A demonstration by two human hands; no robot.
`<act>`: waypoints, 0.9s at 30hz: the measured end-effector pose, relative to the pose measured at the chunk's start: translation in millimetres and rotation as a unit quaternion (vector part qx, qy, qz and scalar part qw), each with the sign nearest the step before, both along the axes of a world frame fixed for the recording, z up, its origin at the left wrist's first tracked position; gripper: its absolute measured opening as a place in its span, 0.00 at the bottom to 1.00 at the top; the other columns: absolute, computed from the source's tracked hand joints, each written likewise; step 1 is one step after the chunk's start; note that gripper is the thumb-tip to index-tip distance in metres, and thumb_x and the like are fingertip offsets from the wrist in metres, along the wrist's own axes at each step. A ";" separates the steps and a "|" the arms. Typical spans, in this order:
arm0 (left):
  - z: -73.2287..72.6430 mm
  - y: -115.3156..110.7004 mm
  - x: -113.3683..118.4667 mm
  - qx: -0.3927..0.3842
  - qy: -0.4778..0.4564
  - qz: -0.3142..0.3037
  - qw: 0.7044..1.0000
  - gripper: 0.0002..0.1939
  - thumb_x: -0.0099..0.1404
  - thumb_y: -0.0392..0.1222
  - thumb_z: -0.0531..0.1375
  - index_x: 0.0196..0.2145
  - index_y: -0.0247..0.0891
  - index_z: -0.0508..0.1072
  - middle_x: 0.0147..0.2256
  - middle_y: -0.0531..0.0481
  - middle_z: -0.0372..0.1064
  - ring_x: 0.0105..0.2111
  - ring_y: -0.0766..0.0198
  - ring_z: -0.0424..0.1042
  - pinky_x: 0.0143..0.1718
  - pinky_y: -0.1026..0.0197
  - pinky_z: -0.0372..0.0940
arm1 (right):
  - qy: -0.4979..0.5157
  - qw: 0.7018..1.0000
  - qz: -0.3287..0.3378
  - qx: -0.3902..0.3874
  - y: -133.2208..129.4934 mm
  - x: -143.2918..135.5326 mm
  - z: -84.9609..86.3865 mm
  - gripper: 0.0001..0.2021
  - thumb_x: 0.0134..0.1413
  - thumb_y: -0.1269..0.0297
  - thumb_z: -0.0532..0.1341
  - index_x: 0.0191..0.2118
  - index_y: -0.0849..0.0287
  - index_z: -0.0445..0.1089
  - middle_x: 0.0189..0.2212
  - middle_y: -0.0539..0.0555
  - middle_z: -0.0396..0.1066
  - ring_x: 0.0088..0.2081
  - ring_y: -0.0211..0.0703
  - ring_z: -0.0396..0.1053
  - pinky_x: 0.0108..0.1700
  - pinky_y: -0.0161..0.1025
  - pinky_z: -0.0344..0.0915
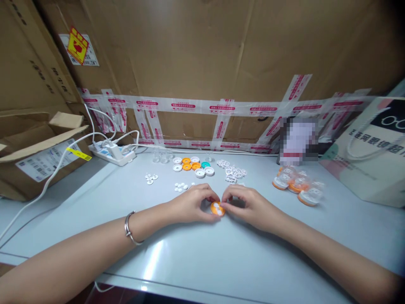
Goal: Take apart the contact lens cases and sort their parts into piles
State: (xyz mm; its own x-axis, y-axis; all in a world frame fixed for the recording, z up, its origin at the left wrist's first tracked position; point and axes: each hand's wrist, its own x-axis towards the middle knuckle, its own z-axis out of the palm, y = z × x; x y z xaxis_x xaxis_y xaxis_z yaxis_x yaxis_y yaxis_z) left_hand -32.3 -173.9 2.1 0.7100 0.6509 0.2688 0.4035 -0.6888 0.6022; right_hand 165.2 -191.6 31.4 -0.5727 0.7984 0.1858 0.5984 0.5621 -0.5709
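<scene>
Both forearms reach in from the sides, bare; left hand [193,204] curved, thumb and fingers around a small gap; right hand [249,207] opposite, thumb and index finger pinched close; fingertips nearly meeting; bracelet [128,228] on left wrist.

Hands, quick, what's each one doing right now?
Left hand: closed around the orange disc's edge.
Right hand: fingertips pinched at the same disc; whether it grips anything cannot be told.

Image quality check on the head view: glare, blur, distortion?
Head view: bright glare streak on the tabletop; upper right corner dark; paper bag stretched toward the right edge; pixelated patch behind the clear-topped pieces; small white parts soft.
</scene>
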 end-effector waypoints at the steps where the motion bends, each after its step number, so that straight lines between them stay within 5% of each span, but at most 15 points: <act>1: -0.3 0.5 0.1 0.002 0.000 0.002 1.000 0.13 0.53 0.46 0.62 0.35 0.37 0.69 0.33 0.50 0.65 0.34 0.64 0.64 0.37 0.64 0.59 | -0.004 1.000 -0.001 -0.017 -5.1 -0.6 0.0 0.06 0.51 0.63 0.58 0.29 0.59 0.67 0.28 0.50 0.68 0.31 0.37 0.64 0.34 0.34 0.60; 8: -0.2 2.6 -1.5 0.005 0.009 0.015 1.000 0.24 0.45 0.57 0.65 0.32 0.36 0.67 0.32 0.51 0.64 0.33 0.64 0.63 0.34 0.64 0.57 | -0.014 0.999 -0.012 -0.050 -8.3 -7.0 -0.1 0.06 0.50 0.62 0.60 0.30 0.59 0.69 0.29 0.51 0.68 0.32 0.37 0.65 0.34 0.34 0.60; 18: 6.8 8.5 -6.8 -0.001 0.022 0.019 1.000 0.28 0.41 0.58 0.66 0.35 0.36 0.67 0.34 0.49 0.64 0.35 0.62 0.63 0.35 0.63 0.58 | 0.005 0.998 -0.034 -0.047 -7.5 -3.1 -9.1 0.12 0.44 0.59 0.64 0.35 0.59 0.68 0.31 0.51 0.67 0.33 0.39 0.64 0.35 0.35 0.61; 24: 15.5 10.4 -8.7 -0.009 0.004 -0.045 0.999 0.08 0.61 0.42 0.57 0.36 0.35 0.71 0.34 0.49 0.67 0.35 0.66 0.66 0.39 0.66 0.60 | 0.027 0.998 -0.033 -0.042 -2.9 -3.6 -18.7 0.10 0.46 0.62 0.62 0.36 0.60 0.70 0.29 0.52 0.66 0.32 0.38 0.64 0.35 0.34 0.61; 27: 16.6 8.8 -6.6 0.004 0.023 -0.038 0.999 0.07 0.61 0.37 0.56 0.34 0.35 0.74 0.33 0.48 0.69 0.34 0.67 0.67 0.38 0.67 0.60 | 0.043 0.997 -0.036 -0.049 -1.8 -4.0 -20.1 0.10 0.46 0.63 0.61 0.36 0.59 0.71 0.29 0.51 0.67 0.32 0.37 0.64 0.35 0.34 0.61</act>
